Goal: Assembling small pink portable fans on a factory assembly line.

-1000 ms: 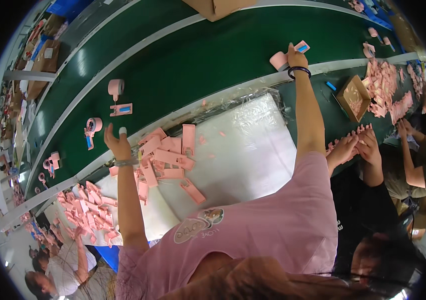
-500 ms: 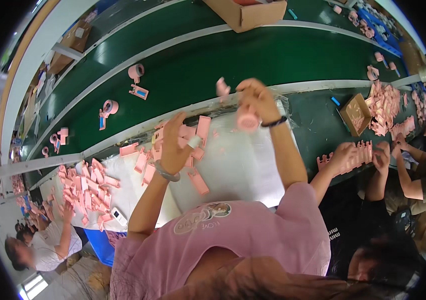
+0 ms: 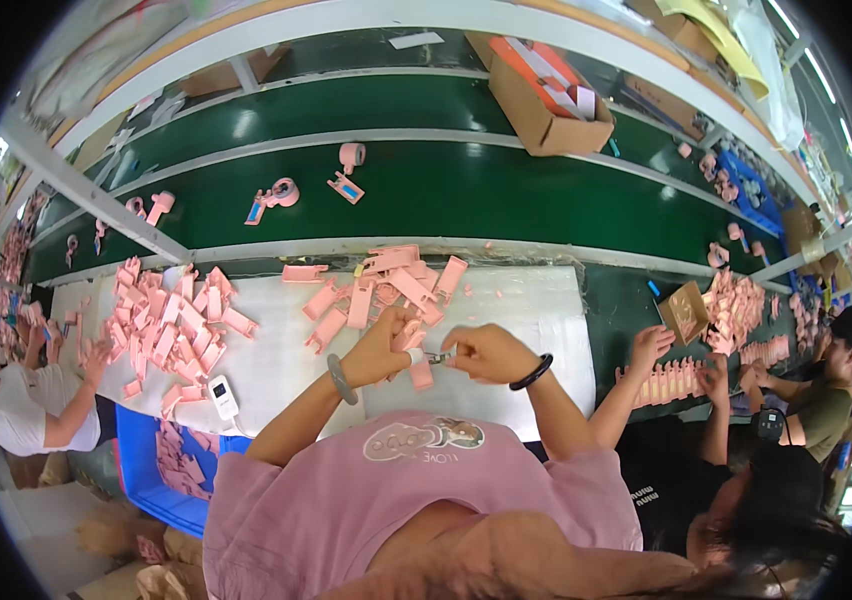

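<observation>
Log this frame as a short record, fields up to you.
left hand: near loose pink parts, grip unclear
right hand: fingertips at small grey piece, too small to identify
surface: white sheet
left of hands: larger pink pile, white device at its near edge
beyond sheet: green belt carrying pink assemblies
lower left: blue bin holding pink pieces

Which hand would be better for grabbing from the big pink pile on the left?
Probably the left hand: it's nearer that pink pile, while the right hand is farther across, beyond the left.
</observation>
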`<act>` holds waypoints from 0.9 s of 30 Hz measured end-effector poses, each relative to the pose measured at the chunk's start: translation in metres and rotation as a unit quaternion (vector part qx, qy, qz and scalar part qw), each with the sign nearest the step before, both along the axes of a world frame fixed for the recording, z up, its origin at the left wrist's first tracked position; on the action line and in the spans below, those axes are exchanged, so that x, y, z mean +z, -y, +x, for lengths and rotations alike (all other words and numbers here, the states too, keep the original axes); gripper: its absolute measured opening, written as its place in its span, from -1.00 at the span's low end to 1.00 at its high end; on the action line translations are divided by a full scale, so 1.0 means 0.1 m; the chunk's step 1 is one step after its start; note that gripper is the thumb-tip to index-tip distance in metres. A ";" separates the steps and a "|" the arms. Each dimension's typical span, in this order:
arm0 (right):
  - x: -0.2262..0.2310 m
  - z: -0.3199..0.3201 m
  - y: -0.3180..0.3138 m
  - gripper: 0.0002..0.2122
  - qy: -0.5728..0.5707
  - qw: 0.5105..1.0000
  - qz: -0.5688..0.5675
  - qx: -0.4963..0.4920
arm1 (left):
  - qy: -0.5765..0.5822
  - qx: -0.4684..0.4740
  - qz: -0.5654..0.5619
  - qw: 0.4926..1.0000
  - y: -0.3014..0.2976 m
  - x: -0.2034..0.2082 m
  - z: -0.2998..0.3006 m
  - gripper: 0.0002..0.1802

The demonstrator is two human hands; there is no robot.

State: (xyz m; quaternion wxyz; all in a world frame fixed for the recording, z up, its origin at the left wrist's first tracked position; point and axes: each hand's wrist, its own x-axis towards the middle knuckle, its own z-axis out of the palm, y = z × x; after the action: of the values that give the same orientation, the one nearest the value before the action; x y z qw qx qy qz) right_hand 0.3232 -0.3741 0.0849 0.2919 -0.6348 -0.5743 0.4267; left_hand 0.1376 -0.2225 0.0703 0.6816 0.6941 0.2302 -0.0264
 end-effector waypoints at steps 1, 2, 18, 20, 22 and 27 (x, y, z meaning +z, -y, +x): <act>0.04 -0.12 0.03 -0.88 0.052 0.998 -0.005 0.019 | -0.019 0.001 0.010 1.000 0.02 -0.02 -0.07 -0.33; -0.03 -0.22 0.07 -0.91 0.082 0.993 0.080 0.003 | -0.011 0.003 0.012 1.000 0.06 -0.05 -0.13 -0.33; 0.02 -0.90 -0.02 -0.81 0.146 0.844 0.407 -0.317 | 0.191 0.144 -0.168 0.956 0.21 0.18 -0.18 -0.65; -0.01 -0.92 0.00 -0.79 0.147 0.849 0.404 -0.307 | 0.192 0.139 -0.161 0.958 0.24 0.14 -0.20 -0.64; 0.00 -0.95 0.02 -0.79 0.174 0.841 0.426 -0.283 | 0.215 0.128 -0.158 0.955 0.27 0.09 -0.23 -0.57; 0.02 -1.07 0.06 -0.81 0.161 0.848 0.416 -0.286 | 0.231 0.116 -0.174 0.950 0.36 0.11 -0.33 -0.52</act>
State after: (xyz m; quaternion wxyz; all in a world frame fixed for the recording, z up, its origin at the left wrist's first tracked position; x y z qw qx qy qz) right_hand 0.2166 -0.3800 0.0871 0.5412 -0.6498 -0.5300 -0.0621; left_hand 0.1043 -0.2582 0.0812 0.8246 0.5205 0.1370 0.1740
